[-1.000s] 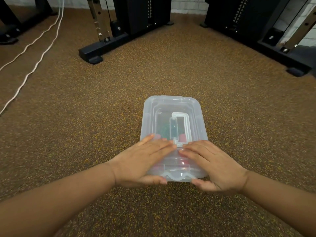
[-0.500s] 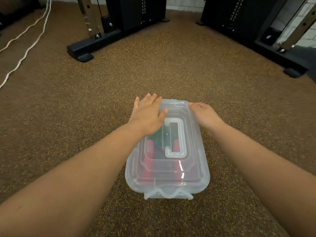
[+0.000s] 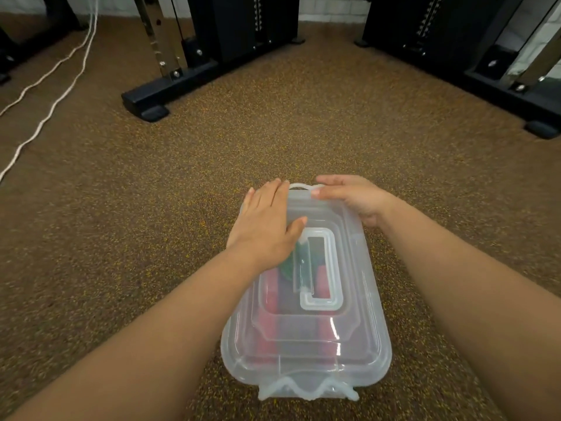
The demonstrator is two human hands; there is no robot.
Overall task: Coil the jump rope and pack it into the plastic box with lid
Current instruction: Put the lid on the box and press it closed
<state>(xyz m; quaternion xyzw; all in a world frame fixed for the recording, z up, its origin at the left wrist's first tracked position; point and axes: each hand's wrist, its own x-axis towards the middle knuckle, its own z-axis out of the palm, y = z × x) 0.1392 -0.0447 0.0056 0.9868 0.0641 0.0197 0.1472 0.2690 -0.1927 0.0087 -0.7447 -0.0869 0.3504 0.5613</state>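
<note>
currently on the speckled floor (image 3: 151,238): clear plastic box (image 3: 306,375) with lid (image 3: 358,299) on. inside, jump rope (image 3: 273,296) shows only as blurred red and green shapes. left hand (image 3: 267,226) lies flat on the lid, fingers together; right hand (image 3: 355,196) curls over the far clasp (image 3: 299,187), fingertips hidden.

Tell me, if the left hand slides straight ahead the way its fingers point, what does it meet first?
Probably only the speckled floor past the lid edge; the left hand aims ahead, the black machine base lies much farther.
</note>
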